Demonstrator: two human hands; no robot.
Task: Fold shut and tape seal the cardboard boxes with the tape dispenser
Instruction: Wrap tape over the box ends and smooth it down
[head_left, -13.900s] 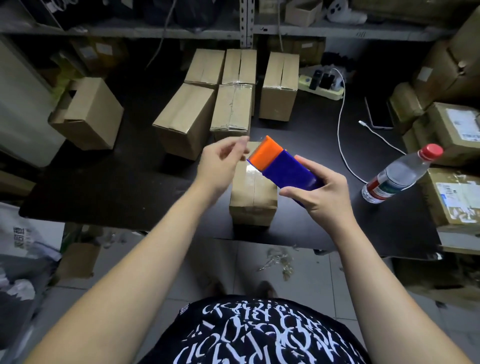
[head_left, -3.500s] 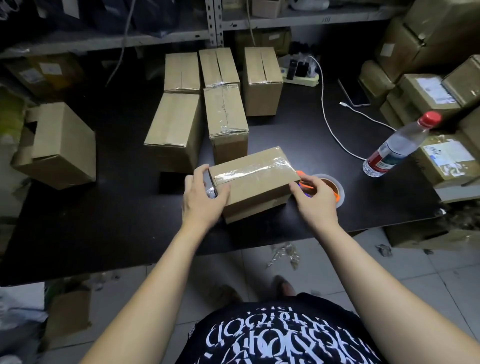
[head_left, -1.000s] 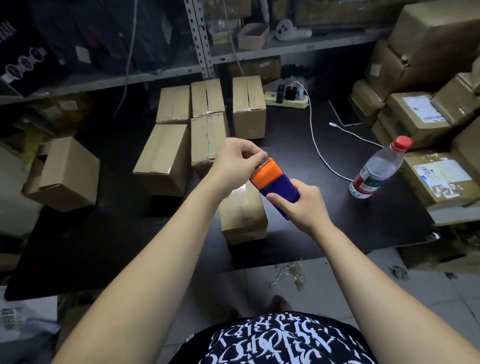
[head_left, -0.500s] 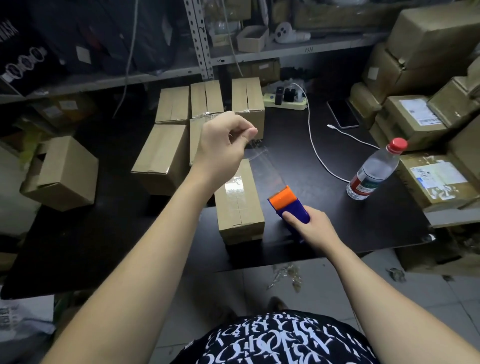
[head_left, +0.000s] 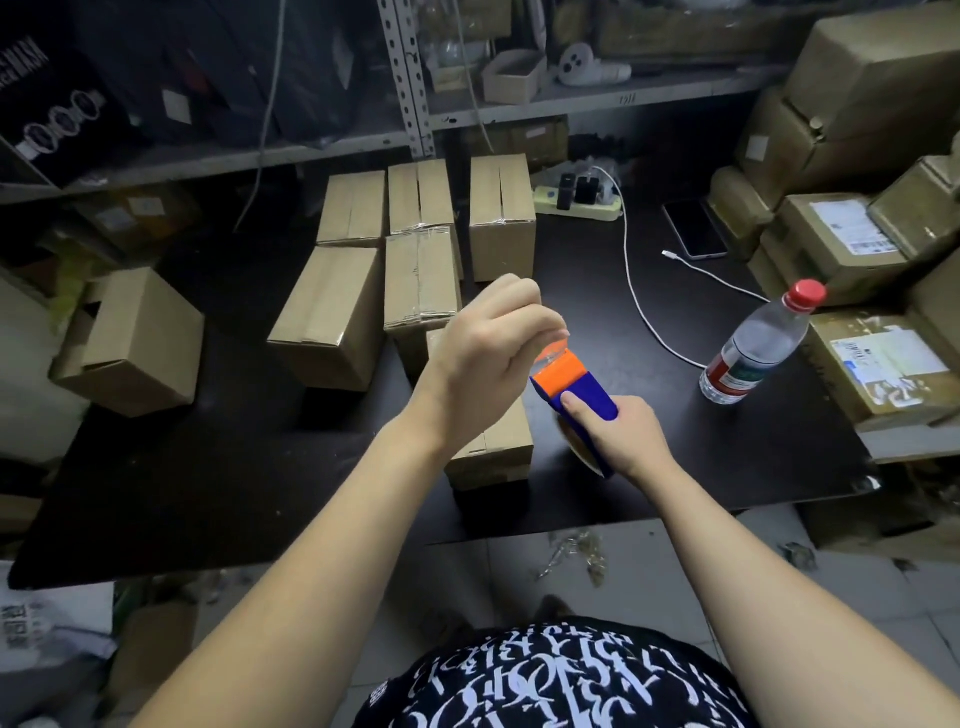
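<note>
Left hand (head_left: 483, 358) fingertips (head_left: 555, 332) are pinching the tape end (head_left: 554, 356) to pull. Your right hand (head_left: 623, 436), at its 4 o'clock, is anchoring the tape dispenser (head_left: 576, 387).

We have the nearest box (head_left: 493, 447) at the front edge of the surface (head_left: 208, 467), partly hidden under our left grip (head_left: 483, 358). Just right of it, our right grip (head_left: 618, 436) holds the tape dispenser (head_left: 576, 389), and the left grip pinches the tape (head_left: 553, 356) at its far end. Behind the near box stand five more boxes (head_left: 327, 312) (two in front, three behind). A lone box (head_left: 135, 343) sits at the left edge. To the right stands a bottle (head_left: 753, 348); behind it lie a cable (head_left: 631, 275), a phone (head_left: 693, 228) and a power strip (head_left: 576, 200). Parcels (head_left: 841, 244) pile up along the right side.
</note>
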